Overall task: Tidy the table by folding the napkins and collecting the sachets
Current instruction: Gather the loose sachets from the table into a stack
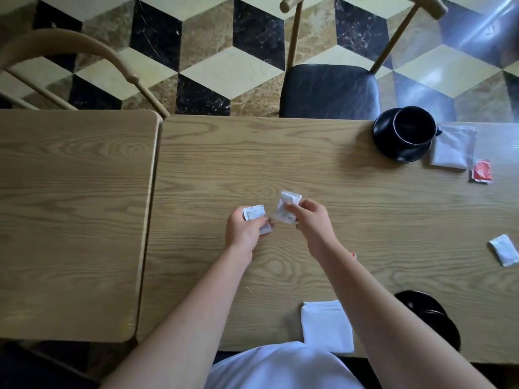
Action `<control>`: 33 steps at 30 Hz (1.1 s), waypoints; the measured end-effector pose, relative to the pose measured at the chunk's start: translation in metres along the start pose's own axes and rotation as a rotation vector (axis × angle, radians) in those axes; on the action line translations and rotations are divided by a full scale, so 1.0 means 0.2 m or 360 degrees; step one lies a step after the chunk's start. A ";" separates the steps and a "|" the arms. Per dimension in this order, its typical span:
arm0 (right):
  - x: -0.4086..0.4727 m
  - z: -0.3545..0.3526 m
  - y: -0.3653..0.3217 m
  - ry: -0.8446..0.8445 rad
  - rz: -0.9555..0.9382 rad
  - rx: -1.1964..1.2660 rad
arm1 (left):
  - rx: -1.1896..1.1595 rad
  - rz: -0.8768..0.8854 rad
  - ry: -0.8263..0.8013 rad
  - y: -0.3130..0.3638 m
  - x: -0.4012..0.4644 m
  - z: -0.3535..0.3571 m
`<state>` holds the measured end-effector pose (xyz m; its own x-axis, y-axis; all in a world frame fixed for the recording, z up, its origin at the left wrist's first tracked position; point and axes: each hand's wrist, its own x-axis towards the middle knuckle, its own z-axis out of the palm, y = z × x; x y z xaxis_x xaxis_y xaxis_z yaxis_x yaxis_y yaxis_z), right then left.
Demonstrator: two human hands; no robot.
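Note:
Over the middle of the wooden table (280, 153) my left hand (243, 231) grips a white sachet (255, 213). Close to its right, my right hand (311, 220) pinches another white sachet (286, 207) held upright. A red sachet (481, 171) lies at the far right, and a third white sachet (504, 249) lies nearer the right edge. One folded white napkin (327, 325) rests at the near edge by my body. A second folded napkin (453, 147) lies at the back right beside the cup.
A black cup on a black saucer (404, 134) stands at the back right. Another black dish (429, 313) sits near my right forearm, partly hidden. A second table (73, 214) abuts on the left. Chairs (328, 88) stand beyond the far edge on a patterned floor.

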<state>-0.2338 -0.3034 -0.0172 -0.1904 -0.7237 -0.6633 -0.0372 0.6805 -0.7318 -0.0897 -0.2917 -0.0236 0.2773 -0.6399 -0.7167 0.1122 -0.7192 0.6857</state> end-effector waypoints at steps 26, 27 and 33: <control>-0.09 -0.73 0.49 -0.0035 -0.0443 -0.1909 | 0.0139 -0.0472 -0.0576 -0.25 -0.31 0.22; -0.07 -0.74 0.48 -0.0047 -0.0481 -0.1936 | 0.0162 -0.0463 -0.0580 -0.26 -0.31 0.23; -0.04 -0.72 0.41 -0.0228 -0.0362 -0.1837 | 0.0180 -0.0460 -0.0545 -0.29 -0.32 0.26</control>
<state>-0.3773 -0.2254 -0.0490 0.0437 -0.7977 -0.6015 -0.9333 0.1821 -0.3094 -0.1630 -0.2220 -0.0236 -0.0837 -0.4477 -0.8902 0.0282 -0.8941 0.4470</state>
